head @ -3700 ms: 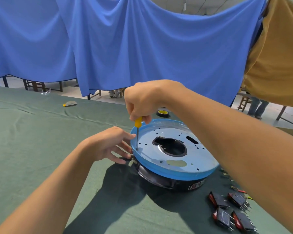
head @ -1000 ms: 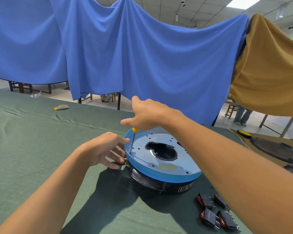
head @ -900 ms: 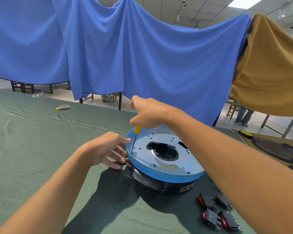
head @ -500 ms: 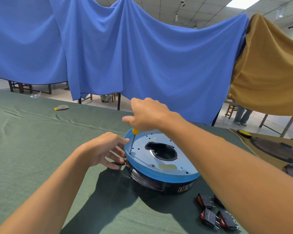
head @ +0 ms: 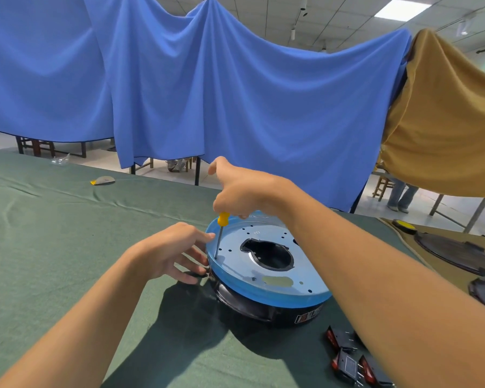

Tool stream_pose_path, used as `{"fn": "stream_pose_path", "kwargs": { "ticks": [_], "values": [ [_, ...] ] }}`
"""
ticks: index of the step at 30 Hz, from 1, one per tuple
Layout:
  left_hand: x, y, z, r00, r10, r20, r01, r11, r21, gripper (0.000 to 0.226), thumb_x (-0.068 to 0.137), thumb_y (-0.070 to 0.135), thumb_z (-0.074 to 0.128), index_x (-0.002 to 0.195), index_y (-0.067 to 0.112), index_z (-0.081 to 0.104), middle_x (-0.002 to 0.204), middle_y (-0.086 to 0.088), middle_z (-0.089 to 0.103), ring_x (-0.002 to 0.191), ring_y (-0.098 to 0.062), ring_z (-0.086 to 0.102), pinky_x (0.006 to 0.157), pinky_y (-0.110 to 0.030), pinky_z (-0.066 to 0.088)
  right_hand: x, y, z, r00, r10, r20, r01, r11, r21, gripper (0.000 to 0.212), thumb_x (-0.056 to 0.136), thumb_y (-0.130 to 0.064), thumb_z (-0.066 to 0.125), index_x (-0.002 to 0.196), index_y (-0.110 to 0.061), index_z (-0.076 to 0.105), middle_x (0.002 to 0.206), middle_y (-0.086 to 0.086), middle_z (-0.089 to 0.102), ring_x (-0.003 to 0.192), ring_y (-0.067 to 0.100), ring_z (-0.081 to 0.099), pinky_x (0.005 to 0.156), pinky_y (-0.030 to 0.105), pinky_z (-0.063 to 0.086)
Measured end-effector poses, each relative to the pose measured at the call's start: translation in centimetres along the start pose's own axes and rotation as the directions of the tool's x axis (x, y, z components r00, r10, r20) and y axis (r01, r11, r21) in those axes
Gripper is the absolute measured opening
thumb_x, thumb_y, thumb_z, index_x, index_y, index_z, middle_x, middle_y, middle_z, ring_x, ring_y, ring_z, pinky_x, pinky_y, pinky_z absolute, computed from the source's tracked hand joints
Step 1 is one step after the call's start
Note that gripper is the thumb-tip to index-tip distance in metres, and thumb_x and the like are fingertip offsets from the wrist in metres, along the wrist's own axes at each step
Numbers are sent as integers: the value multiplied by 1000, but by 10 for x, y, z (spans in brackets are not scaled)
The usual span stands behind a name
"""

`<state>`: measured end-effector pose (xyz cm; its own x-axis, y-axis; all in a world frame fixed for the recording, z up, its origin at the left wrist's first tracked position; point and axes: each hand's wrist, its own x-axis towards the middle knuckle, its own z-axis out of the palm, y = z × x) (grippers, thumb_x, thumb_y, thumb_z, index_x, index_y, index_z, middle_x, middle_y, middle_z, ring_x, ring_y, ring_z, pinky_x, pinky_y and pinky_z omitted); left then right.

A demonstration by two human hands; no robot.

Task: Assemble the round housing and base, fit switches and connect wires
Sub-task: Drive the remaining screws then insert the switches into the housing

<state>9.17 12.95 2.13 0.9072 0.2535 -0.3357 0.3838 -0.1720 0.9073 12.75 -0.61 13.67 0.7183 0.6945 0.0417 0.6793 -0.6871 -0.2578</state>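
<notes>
Nearest, at the lower right of the green-covered bench (head: 53,247), a small cluster of black switches (head: 347,362) with red ends is seen, partly hidden by the right forearm. Just beyond them the round housing (head: 263,312), black and low, is set on the bench near its middle. It is covered by a blue plate (head: 277,287) with a large dark opening in the centre and many small holes. The left hand (head: 165,253) is laid against the left side of the housing. Its fingers (head: 205,236) are spread and only slightly bent, the index tip touching the plate's rim and the lower ones reaching under it, and nothing is seen to be gripped by them. A screwdriver (head: 218,242) with a yellow handle is held nearly upright, its tip set at a hole near the plate's left edge. The handle is gripped from above by the right hand (head: 241,191), whose fingers (head: 224,204) are curled round it while one finger is raised. Farther right, dark round parts (head: 459,256) and a yellow-centred roll (head: 403,226) are laid on a brown cloth (head: 402,242). At the far left a small yellow and grey object (head: 102,180) is seen on the bench. Behind everything a blue cloth (head: 207,93) and a mustard cloth (head: 445,121) are hung.
</notes>
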Motion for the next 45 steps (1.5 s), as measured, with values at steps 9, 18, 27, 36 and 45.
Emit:
{"fn": "stream_pose_path", "kwargs": {
  "ticks": [9,18,27,36,45],
  "values": [
    [-1,0,0,1000,2,-4,-2,1000,6,32,96,33,60,105,4,69,104,-20,69,83,-29,68,74,-43,62,-1,9,-1,999,17,32,-11,980,-199,49,92,-27,53,132,-12,29,87,6,54,69,20,51,54,31,37],
    [0,0,1,1000,2,-15,-2,1000,10,33,96,34,59,106,4,69,105,-20,69,82,-28,69,70,-40,61,2,3,10,998,-4,-65,-12,966,-257,24,89,-36,54,99,-16,43,84,1,47,73,19,46,60,33,37],
    [1,0,0,1000,0,-16,0,1000,7,31,95,34,61,103,6,70,99,-18,71,82,-29,70,67,-39,61,7,8,7,997,61,-47,-67,989,-134,27,85,-31,66,74,-14,48,69,3,58,53,19,62,50,25,50],
    [0,2,0,1000,3,-8,-3,1000,22,32,96,34,59,105,6,70,99,-18,70,83,-28,69,67,-38,60,6,6,19,974,-12,-226,-40,974,-222,38,91,-50,56,87,-15,44,79,0,42,80,27,48,61,33,37],
    [1,2,0,1000,-5,-11,5,1000,21,32,96,36,59,103,6,70,98,-17,71,82,-28,69,63,-37,60,5,1,15,977,-53,-205,-6,961,-275,29,95,-36,49,76,-17,39,76,0,39,77,28,47,59,33,33]
  ]
}}
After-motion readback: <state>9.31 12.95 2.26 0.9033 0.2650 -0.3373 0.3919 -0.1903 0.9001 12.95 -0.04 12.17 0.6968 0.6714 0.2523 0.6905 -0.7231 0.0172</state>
